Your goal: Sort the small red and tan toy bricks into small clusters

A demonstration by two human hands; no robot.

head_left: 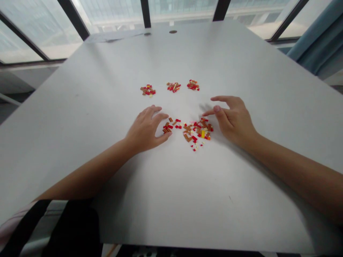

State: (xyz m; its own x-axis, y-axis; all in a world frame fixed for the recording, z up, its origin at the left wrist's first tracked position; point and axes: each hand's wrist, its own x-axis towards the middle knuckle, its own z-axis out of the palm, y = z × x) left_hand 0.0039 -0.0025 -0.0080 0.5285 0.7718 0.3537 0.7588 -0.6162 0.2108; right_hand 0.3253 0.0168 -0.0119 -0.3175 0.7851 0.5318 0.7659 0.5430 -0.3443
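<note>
- Left hand [146, 129] is resting palm-down, fingers spread, touching small brown bricks [166, 128].
- Right hand [232, 117] is hovering beside the scattered brick pile [197, 132], fingers apart, seemingly empty.
- Both are lying on the smooth grey table [171, 196].

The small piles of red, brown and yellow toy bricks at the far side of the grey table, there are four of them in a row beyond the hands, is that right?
Not quite. The head view shows three small piles of red, brown and yellow toy bricks in a row on the grey table, not four. They do lie beyond the left hand and the right hand, with a larger loose scatter of bricks between the hands.
</note>
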